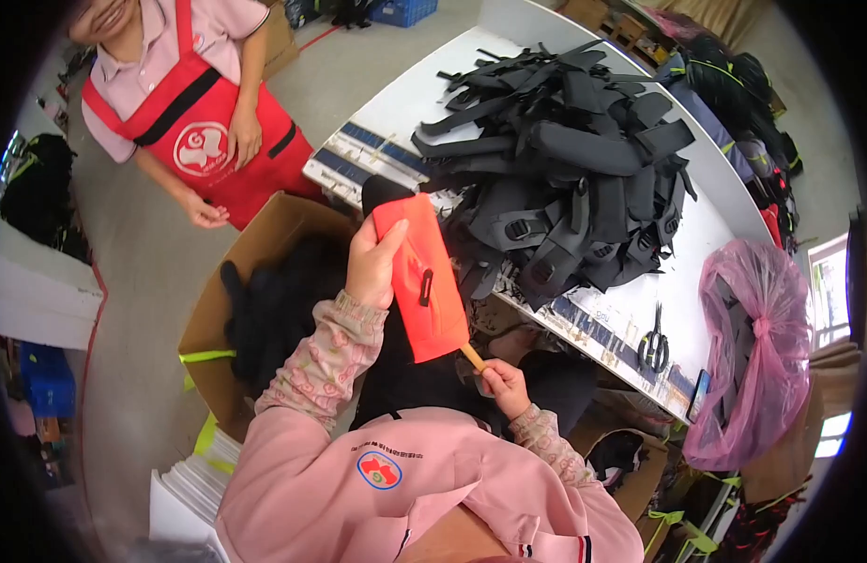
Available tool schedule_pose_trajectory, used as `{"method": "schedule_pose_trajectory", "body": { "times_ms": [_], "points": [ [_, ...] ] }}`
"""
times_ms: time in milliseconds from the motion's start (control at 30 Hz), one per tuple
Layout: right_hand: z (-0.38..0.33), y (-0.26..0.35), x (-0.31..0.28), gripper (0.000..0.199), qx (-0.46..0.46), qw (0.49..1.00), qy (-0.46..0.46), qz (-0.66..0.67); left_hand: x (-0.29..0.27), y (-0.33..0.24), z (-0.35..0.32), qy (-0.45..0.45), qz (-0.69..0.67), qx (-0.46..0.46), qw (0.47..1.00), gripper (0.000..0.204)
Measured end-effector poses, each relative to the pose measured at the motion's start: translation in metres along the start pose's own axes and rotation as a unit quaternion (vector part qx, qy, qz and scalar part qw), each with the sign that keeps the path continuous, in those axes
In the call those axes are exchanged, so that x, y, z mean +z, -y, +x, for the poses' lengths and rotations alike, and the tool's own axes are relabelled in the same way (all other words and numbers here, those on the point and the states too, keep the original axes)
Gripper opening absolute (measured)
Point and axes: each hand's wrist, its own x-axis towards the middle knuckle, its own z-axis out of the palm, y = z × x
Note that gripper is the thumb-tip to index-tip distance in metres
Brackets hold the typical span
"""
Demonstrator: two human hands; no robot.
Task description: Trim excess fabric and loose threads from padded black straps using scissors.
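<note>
Worktable (pixel 720 216): one o'clock, heaped with black straps (pixel 584 150).
Left hand (pixel 371 265): pinching orange fabric (pixel 432 314), ten-o'clock edge.
Right hand (pixel 506 388): closed around wooden stick (pixel 472 357), fabric's five-o'clock end.

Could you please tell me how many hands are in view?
4: the wearer's left hand on the orange piece, right hand on the wooden stick; a co-worker's lower hand and upper hand, both by the red apron.

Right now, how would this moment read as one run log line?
left grip: orange piece; right grip: tan stick at piece's lower end; black straps: heaped on white table
</note>
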Motion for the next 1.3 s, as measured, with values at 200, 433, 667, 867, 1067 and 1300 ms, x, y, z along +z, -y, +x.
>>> {"method": "schedule_pose_trajectory", "body": {
  "times_ms": [200, 433, 667, 867, 1067, 1300],
  "points": [
    [0.005, 0.016, 0.016, 0.018, -0.012, 0.999, -0.013, 0.038, 0.001, 0.004, -0.007, 0.013, 0.022, -0.011, 1.0, 0.021],
    [0.012, 0.018, 0.021, 0.02, -0.021, 0.997, 0.02, 0.067, 0.01, -0.004, -0.007, -0.002, 0.026, 0.009, 1.0, 0.023],
    [-0.017, 0.019, -0.019, 0.021, 0.005, 1.0, 0.013, -0.019, -0.015, -0.017, 0.016, -0.01, -0.032, 0.016, 0.999, 0.025],
    [-0.084, -0.005, -0.084, 0.017, -0.019, 0.991, -0.121, -0.052, -0.07, -0.08, 0.071, -0.082, -0.092, 0.104, 0.987, 0.028],
    [-0.092, 0.029, -0.107, 0.02, -0.131, 0.932, -0.329, 0.077, -0.093, -0.138, 0.097, -0.144, -0.108, 0.139, 0.974, 0.033],
    [-0.087, 0.049, -0.138, 0.023, -0.199, 0.841, -0.464, 0.197, -0.108, -0.161, 0.115, -0.157, -0.135, 0.086, 0.975, 0.034]
  ]
}}
